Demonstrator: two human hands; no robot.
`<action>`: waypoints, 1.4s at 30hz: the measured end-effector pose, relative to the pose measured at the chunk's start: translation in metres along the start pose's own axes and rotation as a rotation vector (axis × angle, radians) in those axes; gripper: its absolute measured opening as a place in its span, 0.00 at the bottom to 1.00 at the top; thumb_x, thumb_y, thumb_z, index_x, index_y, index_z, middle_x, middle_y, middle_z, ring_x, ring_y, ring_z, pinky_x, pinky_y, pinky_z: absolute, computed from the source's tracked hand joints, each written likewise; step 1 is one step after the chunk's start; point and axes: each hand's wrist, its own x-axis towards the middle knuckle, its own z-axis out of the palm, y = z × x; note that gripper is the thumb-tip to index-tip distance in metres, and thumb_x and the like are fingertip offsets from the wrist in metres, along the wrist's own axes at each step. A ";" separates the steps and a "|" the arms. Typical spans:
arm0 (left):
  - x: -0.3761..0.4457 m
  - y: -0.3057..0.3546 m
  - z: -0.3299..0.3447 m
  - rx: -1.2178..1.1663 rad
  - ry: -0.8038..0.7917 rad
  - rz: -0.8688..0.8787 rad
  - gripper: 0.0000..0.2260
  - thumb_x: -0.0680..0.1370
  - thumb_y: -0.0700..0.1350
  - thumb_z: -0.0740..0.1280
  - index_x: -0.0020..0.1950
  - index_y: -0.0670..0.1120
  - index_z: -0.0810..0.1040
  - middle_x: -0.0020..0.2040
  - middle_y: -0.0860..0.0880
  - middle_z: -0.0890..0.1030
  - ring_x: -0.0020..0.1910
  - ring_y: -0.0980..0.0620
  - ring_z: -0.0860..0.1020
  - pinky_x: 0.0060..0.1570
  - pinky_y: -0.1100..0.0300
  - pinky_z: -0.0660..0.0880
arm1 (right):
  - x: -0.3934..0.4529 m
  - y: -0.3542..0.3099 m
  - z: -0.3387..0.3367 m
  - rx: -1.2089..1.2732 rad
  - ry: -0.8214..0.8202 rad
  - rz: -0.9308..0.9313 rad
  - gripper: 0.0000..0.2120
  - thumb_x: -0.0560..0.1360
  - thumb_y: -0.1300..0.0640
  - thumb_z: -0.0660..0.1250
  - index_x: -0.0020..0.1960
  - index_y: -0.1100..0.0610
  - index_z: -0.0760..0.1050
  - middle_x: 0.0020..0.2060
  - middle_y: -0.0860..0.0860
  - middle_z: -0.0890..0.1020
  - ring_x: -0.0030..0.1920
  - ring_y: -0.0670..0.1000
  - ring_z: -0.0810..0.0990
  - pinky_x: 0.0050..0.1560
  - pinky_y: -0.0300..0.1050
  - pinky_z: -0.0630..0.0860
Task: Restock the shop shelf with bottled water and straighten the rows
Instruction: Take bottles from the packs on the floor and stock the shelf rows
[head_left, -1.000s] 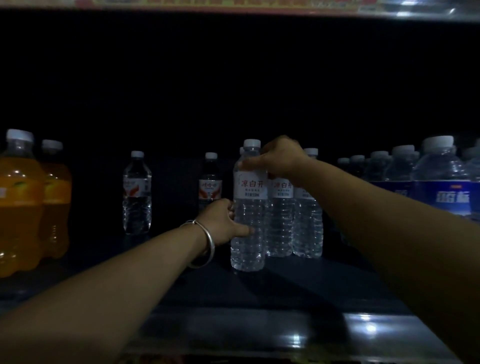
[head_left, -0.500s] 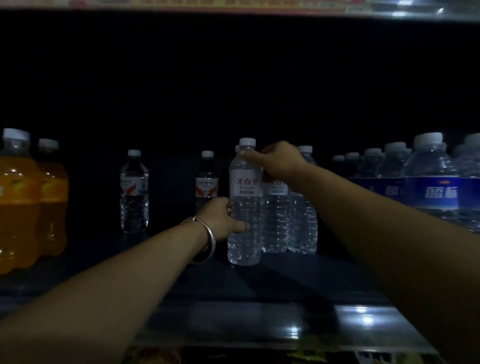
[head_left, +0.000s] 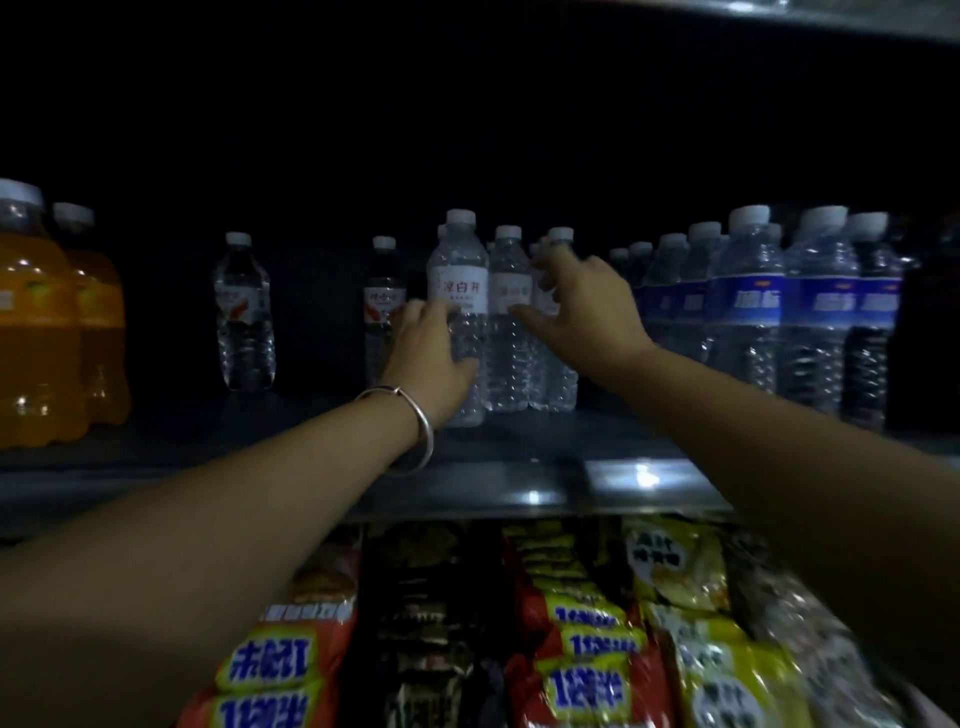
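Observation:
A clear water bottle with a white label (head_left: 458, 283) stands upright at the front of a short row on the dark shelf (head_left: 519, 491). My left hand (head_left: 428, 358), with a silver bangle on the wrist, is wrapped around its lower left side. Two more white-label bottles (head_left: 510, 322) stand close beside it on the right. My right hand (head_left: 587, 306) hovers in front of them with its fingers spread, holding nothing; its thumb tip is near the second bottle's label.
Two orange drink bottles (head_left: 41, 322) stand at the far left. Two lone red-and-white-label bottles (head_left: 243, 312) (head_left: 382, 304) stand back on the shelf. A dense block of blue-label water bottles (head_left: 753, 306) fills the right. Snack packets (head_left: 587, 649) lie on the shelf below.
My right hand has let go of the front bottle's top and opened its fingers. The front bottle sits further back beside its neighbours. The view has dropped, showing the snack shelf below.

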 end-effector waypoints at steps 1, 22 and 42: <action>-0.014 0.008 0.000 -0.008 0.013 0.073 0.22 0.73 0.38 0.69 0.66 0.43 0.67 0.65 0.45 0.67 0.65 0.47 0.69 0.67 0.52 0.68 | -0.015 -0.001 -0.007 -0.052 0.029 -0.028 0.23 0.74 0.47 0.67 0.63 0.58 0.70 0.54 0.56 0.79 0.54 0.56 0.74 0.49 0.46 0.68; -0.446 -0.073 0.250 -0.173 -0.686 0.169 0.15 0.70 0.35 0.66 0.55 0.40 0.72 0.56 0.43 0.71 0.54 0.41 0.73 0.54 0.50 0.71 | -0.551 0.048 0.033 0.022 -0.633 0.256 0.16 0.64 0.58 0.72 0.48 0.66 0.75 0.42 0.63 0.78 0.40 0.63 0.78 0.35 0.48 0.73; -0.834 -0.309 0.475 -0.148 -1.078 -0.216 0.18 0.71 0.34 0.67 0.59 0.43 0.70 0.59 0.47 0.69 0.58 0.48 0.73 0.59 0.54 0.70 | -1.053 0.012 0.256 0.180 -1.309 0.671 0.35 0.71 0.47 0.70 0.72 0.57 0.60 0.69 0.53 0.67 0.68 0.54 0.66 0.65 0.45 0.64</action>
